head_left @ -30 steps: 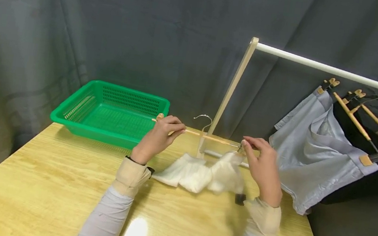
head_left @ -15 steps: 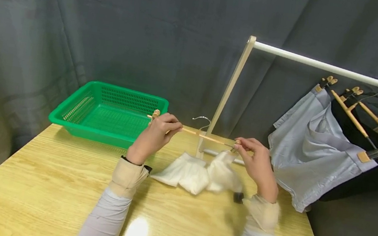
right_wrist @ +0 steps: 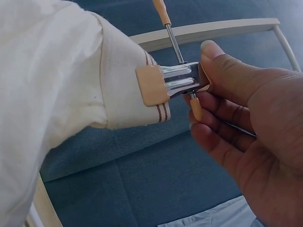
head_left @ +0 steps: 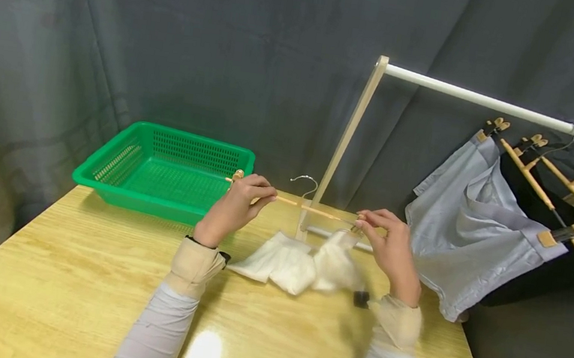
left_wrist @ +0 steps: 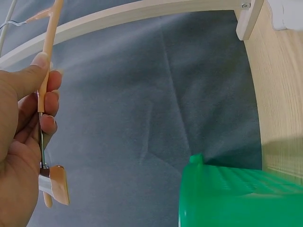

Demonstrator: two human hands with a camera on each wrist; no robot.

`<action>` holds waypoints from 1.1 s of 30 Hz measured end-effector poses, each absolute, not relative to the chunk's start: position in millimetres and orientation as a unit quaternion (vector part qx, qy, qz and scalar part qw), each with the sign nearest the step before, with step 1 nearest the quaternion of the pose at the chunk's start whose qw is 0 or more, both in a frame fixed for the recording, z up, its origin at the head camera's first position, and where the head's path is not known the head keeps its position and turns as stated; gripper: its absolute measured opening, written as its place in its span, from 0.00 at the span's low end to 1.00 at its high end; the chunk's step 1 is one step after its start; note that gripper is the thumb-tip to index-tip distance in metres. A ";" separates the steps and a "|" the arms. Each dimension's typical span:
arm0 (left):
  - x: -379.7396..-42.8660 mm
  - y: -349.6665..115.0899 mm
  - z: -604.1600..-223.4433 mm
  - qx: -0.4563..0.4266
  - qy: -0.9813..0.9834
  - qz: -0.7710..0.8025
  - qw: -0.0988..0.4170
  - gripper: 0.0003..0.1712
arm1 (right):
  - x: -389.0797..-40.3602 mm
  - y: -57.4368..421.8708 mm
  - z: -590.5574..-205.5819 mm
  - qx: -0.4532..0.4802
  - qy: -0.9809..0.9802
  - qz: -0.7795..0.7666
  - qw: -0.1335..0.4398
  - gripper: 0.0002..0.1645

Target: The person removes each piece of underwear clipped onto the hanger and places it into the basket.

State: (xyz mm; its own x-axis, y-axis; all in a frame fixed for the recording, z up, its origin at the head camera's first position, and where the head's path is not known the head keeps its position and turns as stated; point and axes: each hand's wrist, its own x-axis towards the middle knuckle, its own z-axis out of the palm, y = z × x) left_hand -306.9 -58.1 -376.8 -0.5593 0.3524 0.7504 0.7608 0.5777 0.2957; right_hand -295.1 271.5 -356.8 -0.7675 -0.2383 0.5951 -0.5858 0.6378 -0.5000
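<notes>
The left hand [head_left: 234, 207] is gripping the hanger [head_left: 305, 206]. The right hand [head_left: 392, 245] is pinching its clip [right_wrist: 177, 80], which is clamping white cloth [head_left: 288, 264].

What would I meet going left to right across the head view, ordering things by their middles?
Green basket → left hand → white garment → right hand → grey-blue shorts.
</notes>
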 end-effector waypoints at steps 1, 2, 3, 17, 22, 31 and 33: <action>-307.4 -58.0 -376.9 -0.336 -0.826 -0.312 0.327 0.06 | -295.7 271.7 -356.9 0.238 -0.869 0.355 0.249 0.11; -307.9 -57.9 -377.0 -0.335 -0.827 -0.312 0.327 0.06 | -296.3 272.0 -357.2 0.240 -0.867 0.356 0.252 0.11; -308.1 -57.9 -377.2 -0.334 -0.827 -0.313 0.326 0.06 | -296.3 272.1 -357.1 0.240 -0.867 0.356 0.254 0.10; -315.0 -51.8 -380.8 -0.339 -0.815 -0.348 0.316 0.06 | -289.3 275.8 -351.7 0.246 -0.851 0.356 0.299 0.09; -309.6 -54.6 -375.2 -0.338 -0.815 -0.344 0.323 0.07 | -290.8 275.6 -353.8 0.244 -0.855 0.353 0.291 0.09; -295.5 -60.4 -360.3 -0.331 -0.822 -0.320 0.337 0.06 | -295.4 270.9 -354.3 0.249 -0.848 0.370 0.286 0.09; -294.8 -60.2 -360.3 -0.332 -0.823 -0.318 0.334 0.06 | -295.1 271.1 -354.3 0.253 -0.844 0.371 0.292 0.08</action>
State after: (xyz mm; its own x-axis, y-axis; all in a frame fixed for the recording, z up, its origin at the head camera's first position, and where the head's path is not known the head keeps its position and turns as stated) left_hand -294.8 -60.2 -360.3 -0.5574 0.3344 0.7600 0.7582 0.5780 0.3017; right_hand -295.1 271.1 -354.3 -0.7019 -0.2095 0.6808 -0.6434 0.5965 -0.4798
